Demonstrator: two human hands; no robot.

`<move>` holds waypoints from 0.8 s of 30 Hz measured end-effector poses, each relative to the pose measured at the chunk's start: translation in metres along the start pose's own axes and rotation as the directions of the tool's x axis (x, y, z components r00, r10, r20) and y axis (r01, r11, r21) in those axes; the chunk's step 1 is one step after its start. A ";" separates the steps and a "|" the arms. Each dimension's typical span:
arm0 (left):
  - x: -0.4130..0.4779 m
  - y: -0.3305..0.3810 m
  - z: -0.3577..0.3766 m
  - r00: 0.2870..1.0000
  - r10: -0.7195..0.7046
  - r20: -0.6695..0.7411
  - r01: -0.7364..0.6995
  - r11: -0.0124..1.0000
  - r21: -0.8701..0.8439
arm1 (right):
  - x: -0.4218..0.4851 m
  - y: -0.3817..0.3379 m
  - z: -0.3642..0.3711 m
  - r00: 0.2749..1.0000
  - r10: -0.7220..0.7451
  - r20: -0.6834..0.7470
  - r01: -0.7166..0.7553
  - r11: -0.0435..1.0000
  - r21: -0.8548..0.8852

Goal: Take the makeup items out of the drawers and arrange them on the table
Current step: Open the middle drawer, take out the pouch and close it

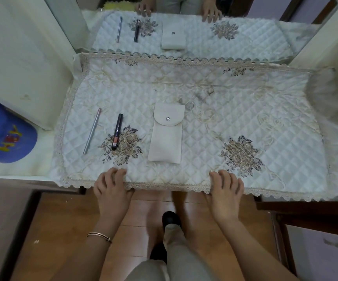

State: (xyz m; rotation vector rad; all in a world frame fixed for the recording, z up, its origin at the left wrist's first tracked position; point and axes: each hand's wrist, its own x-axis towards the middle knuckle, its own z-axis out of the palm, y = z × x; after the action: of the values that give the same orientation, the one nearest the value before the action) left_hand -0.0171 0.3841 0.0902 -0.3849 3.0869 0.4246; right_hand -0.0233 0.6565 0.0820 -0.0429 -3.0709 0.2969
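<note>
Three makeup items lie in a row on the white quilted table cover (204, 138). A slim silver pencil (92, 131) is at the left, a black tube with a pink label (117, 131) is beside it, and a beige snap-button pouch (165, 136) is in the middle. My left hand (111, 186) rests on the cover's lace front edge below the tube, fingers curled over the edge. My right hand (226, 188) rests the same way further right, below the embroidered flower. Neither hand holds an item. No drawer is visible.
A mirror (184, 27) stands behind the table and reflects the items and both hands. A blue cap (3, 130) lies at the left on a lower ledge. White cabinet walls flank the table. Wooden floor, a leg and a black shoe are below.
</note>
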 end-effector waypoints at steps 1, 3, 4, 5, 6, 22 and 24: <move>-0.002 0.001 -0.001 1.000 0.006 0.000 -0.006 1.000 -0.001 | 0.000 -0.001 -0.001 1.000 0.014 0.011 -0.014 1.000 0.013; -0.006 0.002 -0.004 0.999 0.032 0.017 -0.032 0.999 -0.009 | -0.001 -0.002 -0.005 0.998 0.038 0.040 -0.040 0.999 0.028; -0.010 0.001 -0.007 0.998 0.049 0.036 -0.048 0.999 -0.016 | -0.002 -0.001 -0.009 0.998 0.034 0.052 -0.036 0.999 0.036; -0.014 0.000 -0.009 0.996 0.061 0.060 -0.060 0.998 -0.029 | -0.005 0.001 -0.014 0.998 0.020 0.067 -0.023 0.998 0.053; -0.019 -0.001 -0.012 0.993 0.068 0.094 -0.063 0.997 -0.049 | -0.010 0.004 -0.018 0.996 0.003 0.086 -0.010 0.997 0.079; -0.219 -0.073 0.026 0.446 -0.094 0.890 0.339 0.938 -0.070 | -0.366 0.038 -0.005 0.333 0.575 0.747 -0.942 0.172 0.288; -0.231 -0.062 0.032 0.403 -0.137 0.905 0.377 0.926 -0.028 | -0.399 0.051 -0.007 0.227 0.612 0.758 -0.963 0.027 0.268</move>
State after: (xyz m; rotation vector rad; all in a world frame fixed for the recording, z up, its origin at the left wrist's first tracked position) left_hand 0.2208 0.3902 0.0506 -0.4383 1.8699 0.6916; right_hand 0.3768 0.6944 0.0583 -2.0930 -2.4122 1.7862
